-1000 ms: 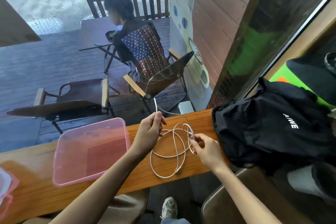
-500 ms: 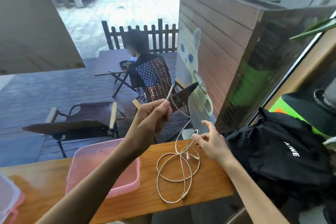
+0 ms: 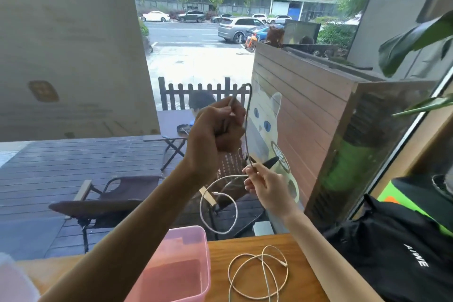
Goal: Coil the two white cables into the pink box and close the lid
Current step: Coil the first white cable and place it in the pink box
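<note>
Wooden counter runs below both hands; black bag sits to the right of the fingers. Pink box stands open, below the L hand. L fingers clench around one end of a raised white cable; R hand pinches same cable lower down, its loop hanging beneath. 2nd cable lies loosely on counter, under the R fingers, just beside the box
</note>
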